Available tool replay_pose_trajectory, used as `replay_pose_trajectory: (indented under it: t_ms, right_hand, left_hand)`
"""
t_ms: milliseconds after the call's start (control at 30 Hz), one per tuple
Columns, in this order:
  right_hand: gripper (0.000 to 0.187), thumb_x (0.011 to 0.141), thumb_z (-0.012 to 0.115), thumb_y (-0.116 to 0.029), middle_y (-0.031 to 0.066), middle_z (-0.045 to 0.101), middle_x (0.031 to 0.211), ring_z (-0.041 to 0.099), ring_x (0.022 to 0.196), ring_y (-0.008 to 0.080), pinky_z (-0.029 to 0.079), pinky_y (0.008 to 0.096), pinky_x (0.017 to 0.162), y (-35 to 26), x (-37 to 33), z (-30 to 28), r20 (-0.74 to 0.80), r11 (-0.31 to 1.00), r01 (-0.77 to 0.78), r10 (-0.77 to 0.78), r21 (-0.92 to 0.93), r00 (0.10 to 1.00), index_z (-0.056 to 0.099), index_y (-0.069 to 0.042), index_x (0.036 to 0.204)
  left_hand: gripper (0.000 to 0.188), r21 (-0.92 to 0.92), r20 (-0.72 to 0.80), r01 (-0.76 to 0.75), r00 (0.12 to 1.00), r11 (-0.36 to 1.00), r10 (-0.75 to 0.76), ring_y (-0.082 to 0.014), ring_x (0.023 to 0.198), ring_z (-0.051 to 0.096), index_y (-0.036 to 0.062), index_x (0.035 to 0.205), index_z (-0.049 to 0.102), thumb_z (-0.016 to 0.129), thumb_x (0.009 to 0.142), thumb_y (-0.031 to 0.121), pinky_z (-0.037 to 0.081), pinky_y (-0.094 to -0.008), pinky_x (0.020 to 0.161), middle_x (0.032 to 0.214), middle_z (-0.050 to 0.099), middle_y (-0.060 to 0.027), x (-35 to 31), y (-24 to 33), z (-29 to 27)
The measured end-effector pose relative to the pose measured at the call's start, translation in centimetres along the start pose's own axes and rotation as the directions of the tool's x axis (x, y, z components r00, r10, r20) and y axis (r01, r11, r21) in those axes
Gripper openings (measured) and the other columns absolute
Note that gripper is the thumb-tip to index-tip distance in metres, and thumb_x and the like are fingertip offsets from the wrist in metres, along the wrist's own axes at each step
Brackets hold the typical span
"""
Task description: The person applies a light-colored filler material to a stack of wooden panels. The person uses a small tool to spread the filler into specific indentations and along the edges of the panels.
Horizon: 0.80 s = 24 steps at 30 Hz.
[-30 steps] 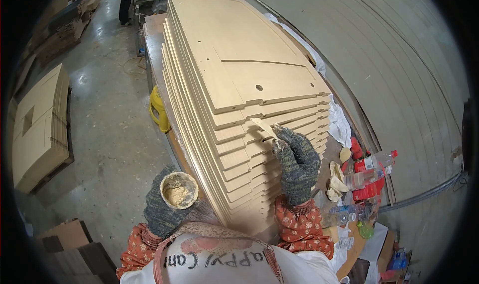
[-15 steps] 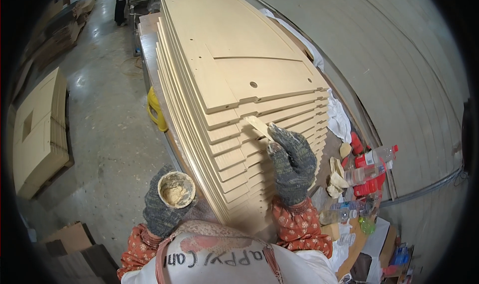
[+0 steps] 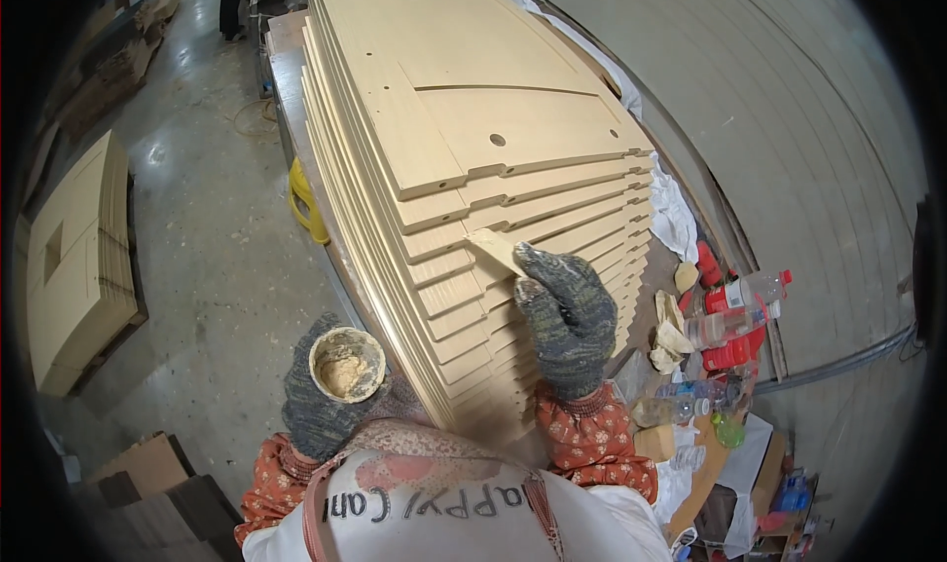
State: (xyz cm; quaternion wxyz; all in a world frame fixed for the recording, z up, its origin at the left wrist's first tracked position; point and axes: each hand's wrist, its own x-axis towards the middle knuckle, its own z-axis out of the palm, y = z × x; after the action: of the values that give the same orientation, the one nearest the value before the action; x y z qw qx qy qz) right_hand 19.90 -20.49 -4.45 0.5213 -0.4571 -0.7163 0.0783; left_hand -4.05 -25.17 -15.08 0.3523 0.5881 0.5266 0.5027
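Most of the brown counter (image 3: 287, 64) is covered by a fanned stack of pale wooden panels (image 3: 493, 49), cut off at the upper edge. Its right side is crowded by clear plastic bottles (image 3: 732, 325); a yellow plastic jug (image 3: 308, 202) is partly hidden at the left. By the grey-gloved right hand (image 3: 567, 310), a flat pale blade (image 3: 495, 250) is pinched before the stack's stepped edges; whether they are touched cannot be told. By the grey-gloved left hand (image 3: 321, 399), partly hidden, a round paste-smeared cup (image 3: 360, 343) is gripped beside the stack.

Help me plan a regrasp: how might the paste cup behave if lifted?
The cup is probably stiff: its rim looks round in the left hand. That smeared rim may be slippery. Partly filled with paste, it seems fairly light.
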Motion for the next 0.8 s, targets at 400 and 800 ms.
replay_pose_trajectory:
  t_ms: [400, 800]
  right_hand:
    - [0.024, 0.08, 0.063, 0.001, 0.0114, 0.065, 0.091, 0.061, 0.081, 0.0184, 0.048, 0.0286, 0.072, -0.5, -0.2, -0.2, 0.028, 0.997, -0.049, 0.051, -0.051, 0.998, 0.066, 0.001, 0.104]
    - [0.025, 0.077, 0.064, 0.002, 0.0112, 0.065, 0.086, 0.061, 0.077, 0.019, 0.048, 0.0277, 0.069, -0.5, -1.0, -0.5, 0.077, 0.988, -0.052, 0.064, -0.148, 0.995, 0.067, 0.0, 0.102]
  left_hand:
    - [0.076, 0.039, -0.03, 0.009, 1.0, 0.999, -0.008, -0.0224, 0.097, 0.058, 0.0004, 0.125, 0.045, 0.085, 0.063, 0.018, 0.048, -0.0328, 0.085, 0.11, 0.058, -0.0127, -0.4, 0.2, -0.1]
    - [0.077, 0.044, 0.028, 0.005, 1.0, 0.999, -0.006, -0.0221, 0.097, 0.058, 0.0006, 0.126, 0.044, 0.085, 0.063, 0.016, 0.048, -0.0328, 0.085, 0.111, 0.058, -0.0131, -0.2, 0.4, -0.3]
